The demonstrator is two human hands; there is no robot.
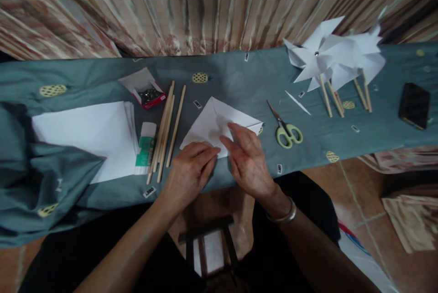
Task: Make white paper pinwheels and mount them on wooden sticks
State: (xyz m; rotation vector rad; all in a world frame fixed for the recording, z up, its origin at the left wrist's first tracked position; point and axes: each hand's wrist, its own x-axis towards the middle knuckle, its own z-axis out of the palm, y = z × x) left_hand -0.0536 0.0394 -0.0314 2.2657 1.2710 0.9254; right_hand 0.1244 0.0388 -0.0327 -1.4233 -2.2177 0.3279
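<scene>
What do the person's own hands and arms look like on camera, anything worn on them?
Both hands are ungloved. The right hand has a smooth, silver-coloured bangle at its wrist; no band shows at the wrist of the left hand. No sleeves, cables or markings show on either arm, as far as the arms are in view.

Looks forward and steeply down from the person's head, above black-clad legs (68,252). Faces across the long blue-green cloth-covered table (232,74), toward the pleated beige curtain (191,10) beyond. Sits near enough to set the bare left hand (190,167) and the bare right hand (249,163) at mid-frame. Spans widely, from the stack of white paper sheets (92,133) at left to the black rectangular phone (414,106) at far right
</scene>
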